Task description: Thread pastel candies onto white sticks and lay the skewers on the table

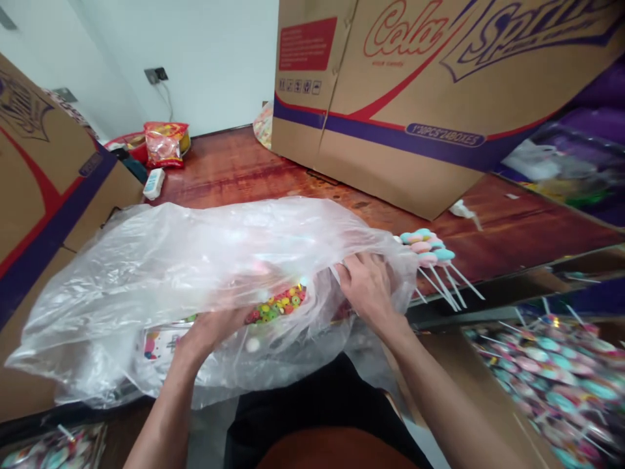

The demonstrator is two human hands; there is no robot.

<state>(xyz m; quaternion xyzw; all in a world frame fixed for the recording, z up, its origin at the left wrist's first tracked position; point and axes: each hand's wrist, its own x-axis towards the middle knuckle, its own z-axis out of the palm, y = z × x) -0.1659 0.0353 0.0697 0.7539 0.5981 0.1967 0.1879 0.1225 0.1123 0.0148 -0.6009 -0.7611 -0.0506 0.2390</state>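
You face a white wall (209, 52) carrying a dark socket (155, 75) with a cable hanging below it. The floor (234, 169) is glossy red-brown wood grain. A large printed cardboard carton (415, 98) stands on it to your right; a second carton (43, 182) leans at your left. Near the wall lie a red snack packet (166, 143) and a small white box (153, 183). Light is even and diffuse.

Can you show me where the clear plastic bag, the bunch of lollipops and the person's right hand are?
clear plastic bag (161, 260): head view, on its bulging upper side.
bunch of lollipops (426, 247): head view, on the pastel candy heads.
right hand (367, 286): head view, on the back of the hand.
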